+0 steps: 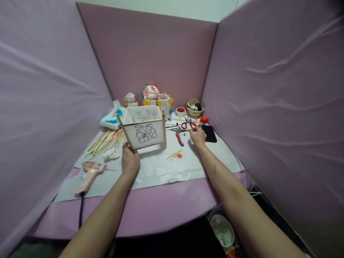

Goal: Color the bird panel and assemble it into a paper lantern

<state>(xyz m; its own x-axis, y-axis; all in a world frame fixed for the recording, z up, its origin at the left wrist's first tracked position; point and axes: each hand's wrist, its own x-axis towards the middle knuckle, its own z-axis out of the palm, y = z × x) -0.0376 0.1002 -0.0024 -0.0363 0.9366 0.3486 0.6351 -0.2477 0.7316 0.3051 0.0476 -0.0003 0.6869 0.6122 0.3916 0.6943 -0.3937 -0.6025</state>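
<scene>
My left hand [130,163] grips the lower left corner of a box-shaped paper lantern [146,134], lifting it tilted above the table. The lantern has white panels with black line drawings, wooden corner posts and an open top. My right hand [198,137] reaches over the tools at the right, thumb and fingers pinched at the end of what looks like a thin tan stick [188,130]. Beside it lie red-handled scissors [185,125] and pliers with a red handle [178,138]. A black flat pad [209,133] lies just right of that hand.
A pink glue gun [90,175] lies front left, its cord over the edge. Behind it are crumpled tissue [110,155] and many wooden sticks [106,143]. A finished-looking lantern [163,102], a jar [131,99] and a basket [195,109] stand at the back. Short sticks [174,154] lie mid-table.
</scene>
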